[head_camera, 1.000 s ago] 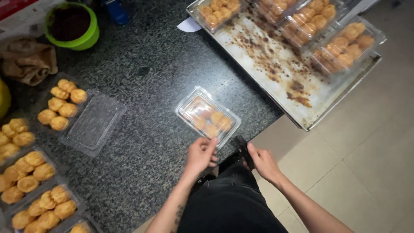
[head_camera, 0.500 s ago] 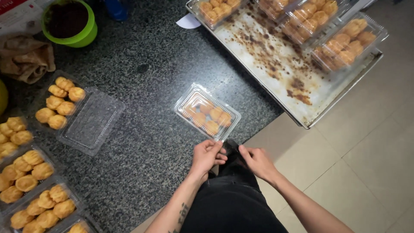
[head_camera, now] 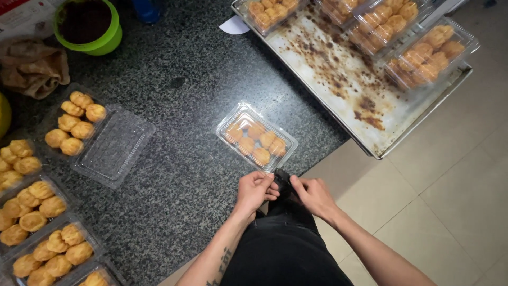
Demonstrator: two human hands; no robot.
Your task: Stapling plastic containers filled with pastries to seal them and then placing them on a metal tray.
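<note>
Head view, looking straight down on a dark speckled stone counter point(head_camera: 174, 79) with a pale tiled floor point(head_camera: 455, 190) to its right. The largest thing is a metal baking tray point(head_camera: 338, 74) at the upper right, stained with brown crumbs and jutting past the counter edge; several closed clear plastic boxes point(head_camera: 428, 53) of golden pastries sit along its far side. On the left of the counter an open clear clamshell point(head_camera: 114, 145) lies flat, one half holding six round pastries, the lid half bare. Below it, more clear trays of pastries point(head_camera: 37, 209) crowd the left edge. A green bowl point(head_camera: 90, 26) with dark contents stands at the upper left, beside a crumpled brown cloth point(head_camera: 32, 69). Near the counter's front edge lies a small closed clear box of pastries point(head_camera: 256, 137), set at an angle. Just below it, both hands meet at the counter edge: the left hand point(head_camera: 254, 190) has its fingers curled in, and the right hand point(head_camera: 313, 196) reaches toward it, both pinching a small dark object point(head_camera: 281, 177) too small to identify. The hands are just beside the small box, not touching it, with nothing between them and it.
</note>
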